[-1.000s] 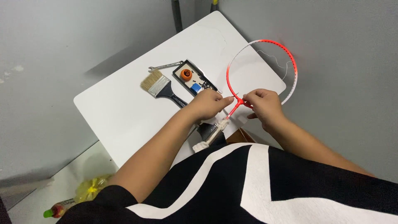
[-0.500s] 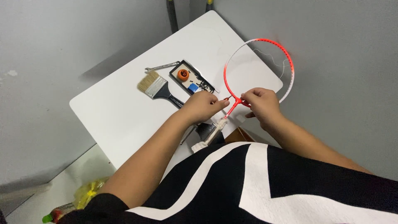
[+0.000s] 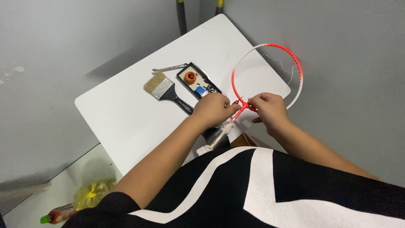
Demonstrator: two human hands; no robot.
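Both hands [image 3: 242,110] unmoved on racket [image 3: 267,76]

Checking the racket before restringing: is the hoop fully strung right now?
No, the racket's red and white hoop is open, with only one loose string dangling inside it.

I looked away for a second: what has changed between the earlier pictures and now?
Almost nothing. Both hands, left and right, stay pinched at the throat of the unstrung red-and-white racket frame; only the view shifted slightly. The flat paintbrush, small black tray and metal spanner lie unmoved on the white table.
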